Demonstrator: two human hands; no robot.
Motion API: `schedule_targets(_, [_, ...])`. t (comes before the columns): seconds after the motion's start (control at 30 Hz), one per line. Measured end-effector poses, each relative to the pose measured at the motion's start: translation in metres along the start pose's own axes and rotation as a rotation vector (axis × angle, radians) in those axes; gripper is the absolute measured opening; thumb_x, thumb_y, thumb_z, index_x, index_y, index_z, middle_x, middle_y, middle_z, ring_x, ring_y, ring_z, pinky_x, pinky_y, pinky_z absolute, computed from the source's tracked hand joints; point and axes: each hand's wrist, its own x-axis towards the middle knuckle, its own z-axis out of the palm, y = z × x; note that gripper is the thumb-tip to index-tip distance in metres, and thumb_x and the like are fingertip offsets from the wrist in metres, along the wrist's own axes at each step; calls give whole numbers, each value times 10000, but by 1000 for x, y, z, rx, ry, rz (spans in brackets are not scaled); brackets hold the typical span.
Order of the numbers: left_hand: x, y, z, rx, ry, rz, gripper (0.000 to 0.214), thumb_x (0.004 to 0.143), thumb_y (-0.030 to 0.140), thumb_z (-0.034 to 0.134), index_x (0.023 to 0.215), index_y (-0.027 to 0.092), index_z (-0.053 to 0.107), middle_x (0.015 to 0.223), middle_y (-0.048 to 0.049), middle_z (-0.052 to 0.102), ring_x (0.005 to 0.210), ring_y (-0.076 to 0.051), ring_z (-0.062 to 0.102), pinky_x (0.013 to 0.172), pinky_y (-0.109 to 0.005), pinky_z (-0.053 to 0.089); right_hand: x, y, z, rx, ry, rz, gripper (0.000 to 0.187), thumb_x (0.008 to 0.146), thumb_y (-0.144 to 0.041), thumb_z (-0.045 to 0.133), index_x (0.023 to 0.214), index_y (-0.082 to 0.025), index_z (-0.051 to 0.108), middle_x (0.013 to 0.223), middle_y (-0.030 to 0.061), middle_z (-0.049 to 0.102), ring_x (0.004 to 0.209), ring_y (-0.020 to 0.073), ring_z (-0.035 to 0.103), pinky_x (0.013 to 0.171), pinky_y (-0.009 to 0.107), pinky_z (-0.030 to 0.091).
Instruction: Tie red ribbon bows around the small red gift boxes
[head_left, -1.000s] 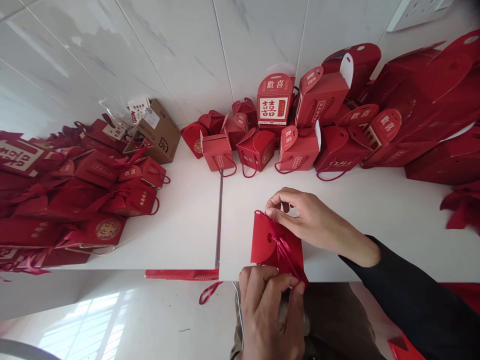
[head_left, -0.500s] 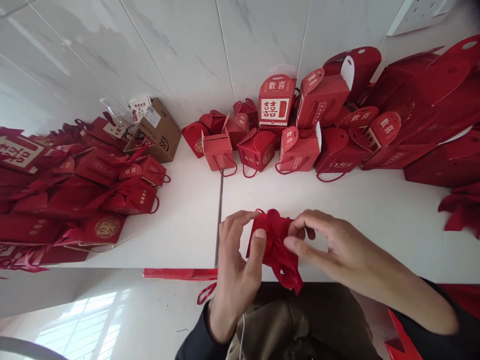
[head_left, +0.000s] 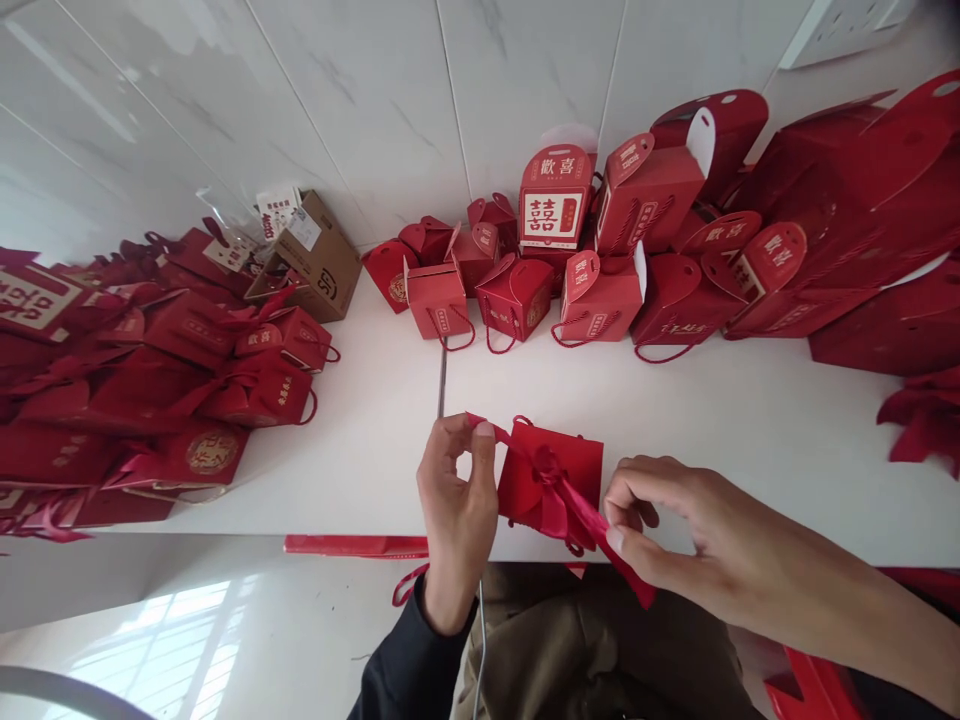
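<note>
A small red gift box (head_left: 577, 465) lies at the near edge of the white table (head_left: 750, 440), with a red ribbon (head_left: 559, 495) knotted across its front. My left hand (head_left: 457, 510) pinches one ribbon end at the box's upper left corner. My right hand (head_left: 667, 525) pinches the other ribbon end, which runs down and to the right past the table edge. The two hands are spread apart on either side of the box, and the ribbon is stretched between them.
Several open red gift boxes (head_left: 600, 290) stand in a row along the tiled wall. A heap of tied red boxes (head_left: 187, 380) fills the left side, beside a brown cardboard box (head_left: 319, 260). Larger red boxes (head_left: 862, 220) are stacked at the right.
Both hands were close together at the knot half a second ago. They have since moved apart, each drawing a ribbon end outward, and the box lies flatter on the table.
</note>
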Motion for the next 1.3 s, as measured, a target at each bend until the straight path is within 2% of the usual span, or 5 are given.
schedule_targets(0.17, [11, 0, -12, -25, -70, 7, 307, 1022, 400, 560, 1313, 300, 557, 1333, -52, 665, 1162, -194, 639, 946, -364, 514, -8, 12, 6, -98, 213, -120, 93, 969, -367, 605, 929, -298, 558, 894, -27, 621, 835, 191, 596, 747, 327, 488])
schedule_targets(0.33, [21, 12, -17, 144, -434, 176, 195, 1001, 324, 586, 1155, 291, 701, 1359, -37, 648, 1330, -211, 552, 1115, -398, 429, -4, -2, 38, -225, 412, -330, 338, 939, -312, 714, 1213, -285, 518, 997, 15, 617, 881, 225, 596, 778, 366, 511])
schedule_targets(0.43, [24, 15, -16, 219, -569, 220, 93, 963, 257, 626, 1017, 261, 702, 1333, -36, 651, 1331, -210, 540, 1117, -389, 420, 2, -8, 51, -293, 478, -394, 170, 1011, -176, 604, 1141, -258, 532, 943, 14, 615, 841, 215, 577, 788, 377, 482])
schedule_targets(0.77, [9, 12, -20, 76, -461, -14, 261, 1037, 450, 529, 945, 224, 621, 1067, -30, 704, 987, -166, 630, 898, -327, 483, 1, 11, 29, -322, 564, -366, 63, 1061, -195, 530, 1062, -254, 554, 931, 11, 629, 855, 204, 594, 780, 353, 462])
schedule_targets(1.3, [-2, 10, -24, -4, -444, -6, 214, 1019, 435, 588, 1158, 285, 653, 1294, -34, 692, 1263, -208, 599, 1099, -393, 416, -3, 19, 27, -244, 517, -327, 80, 1063, -252, 531, 1004, -279, 578, 871, -18, 659, 779, 190, 634, 736, 338, 491])
